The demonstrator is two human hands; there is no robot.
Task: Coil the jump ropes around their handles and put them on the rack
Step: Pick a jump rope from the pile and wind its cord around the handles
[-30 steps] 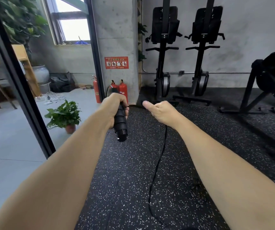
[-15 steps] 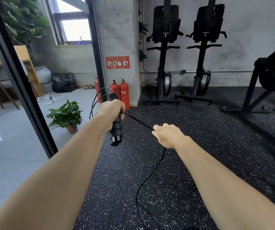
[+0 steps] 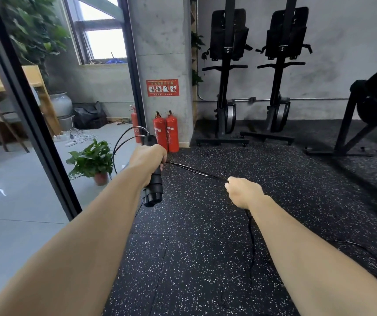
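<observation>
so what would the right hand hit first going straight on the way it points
Likely the left hand on the handles: the right hand points along the taut rope toward it; depth unclear.

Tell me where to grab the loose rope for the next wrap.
Probably take the rope just below the right hand, from above: that stretch hangs free toward the floor, while the part running to the handles in the left hand is taut.

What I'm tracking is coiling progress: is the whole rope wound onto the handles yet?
No, the rope runs from the handles in the left hand through the right hand down onto the floor.
</observation>
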